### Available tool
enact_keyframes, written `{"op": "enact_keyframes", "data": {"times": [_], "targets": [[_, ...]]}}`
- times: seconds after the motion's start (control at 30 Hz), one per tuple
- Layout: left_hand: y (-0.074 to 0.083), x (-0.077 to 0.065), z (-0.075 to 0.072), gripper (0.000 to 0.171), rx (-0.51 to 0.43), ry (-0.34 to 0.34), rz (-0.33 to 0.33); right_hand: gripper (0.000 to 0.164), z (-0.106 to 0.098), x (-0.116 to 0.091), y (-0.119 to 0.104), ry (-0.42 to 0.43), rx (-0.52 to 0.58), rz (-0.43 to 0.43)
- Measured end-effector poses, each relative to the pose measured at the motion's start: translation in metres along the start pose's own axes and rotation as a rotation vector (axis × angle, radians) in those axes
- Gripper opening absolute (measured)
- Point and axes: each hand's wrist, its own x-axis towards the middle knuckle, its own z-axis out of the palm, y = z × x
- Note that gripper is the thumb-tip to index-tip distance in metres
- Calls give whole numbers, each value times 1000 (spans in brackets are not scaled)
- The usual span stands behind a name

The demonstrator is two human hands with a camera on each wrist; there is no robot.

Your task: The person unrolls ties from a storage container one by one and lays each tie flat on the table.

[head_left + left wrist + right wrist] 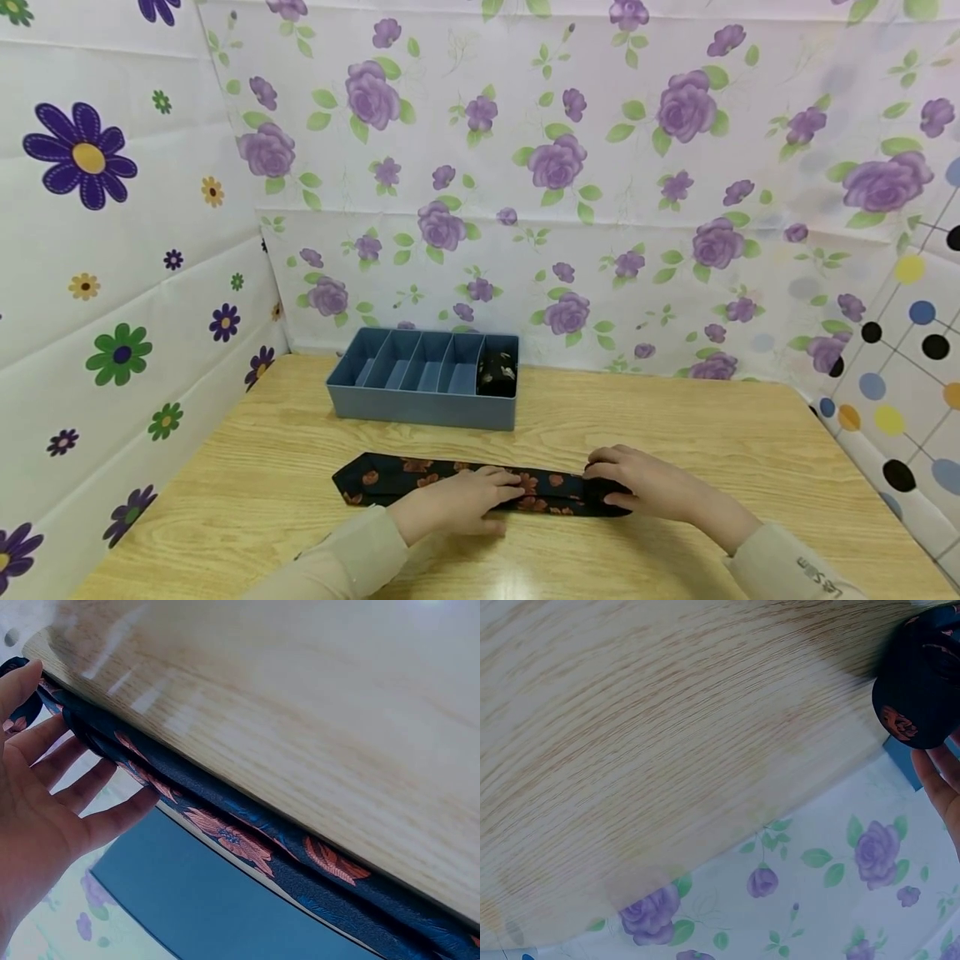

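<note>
A dark navy necktie with orange-red flowers lies lengthwise across the table, its pointed wide end to the left. At its right end it is folded over into a thick bulge, which my right hand grips between thumb and curled fingers. My left hand rests on the middle of the tie with extended fingers; in the left wrist view the fingers are spread and touch the cloth. Only part of the right hand shows in the right wrist view, beside the bulge.
Behind the tie stands a blue-grey box with several compartments. Its rightmost one holds a dark patterned bundle; the others show bare bottoms. The wooden table meets flowered cloth at the back and patterned cloth at both sides.
</note>
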Motion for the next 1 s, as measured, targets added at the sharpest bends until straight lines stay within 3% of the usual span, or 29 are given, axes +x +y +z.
{"op": "enact_keyframes", "data": {"times": [0.5,1.0], "targets": [[-1,1,0,57,-11,1,2,20,0,0,1,-51,31,80],[0,0,0,57,2,10,7,25,-5,-3,0,-28,15,29]]}}
